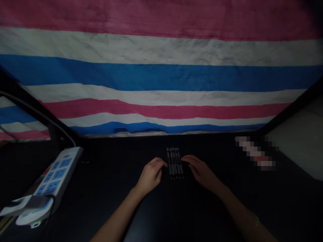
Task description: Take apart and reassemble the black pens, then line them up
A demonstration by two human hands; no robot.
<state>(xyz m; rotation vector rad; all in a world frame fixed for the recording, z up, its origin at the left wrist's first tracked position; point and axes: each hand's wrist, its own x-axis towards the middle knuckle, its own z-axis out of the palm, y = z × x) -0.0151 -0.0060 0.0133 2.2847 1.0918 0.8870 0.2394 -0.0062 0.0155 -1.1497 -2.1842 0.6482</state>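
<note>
Pens [176, 168] lie in a row on the desk [153, 218], between the left hand [150, 173] and the right hand [200, 170]. Both hands are loosely curled, gripping nothing. Soft, even pushes from each side should keep the row straight; hard ones could roll pens.

The pens [176, 163] lie side by side on the table [156, 215], with their tips toward the person. The left hand [151, 173] is at the left side of the pens, and the right hand [199, 169] is at the right side. Well off to the left is a power strip [59, 181]. A cord [50, 119] runs to its far end. Far to the right, toward the back, lies a blurred thing [254, 153]. Behind it all hangs a big cloth [161, 77].
</note>
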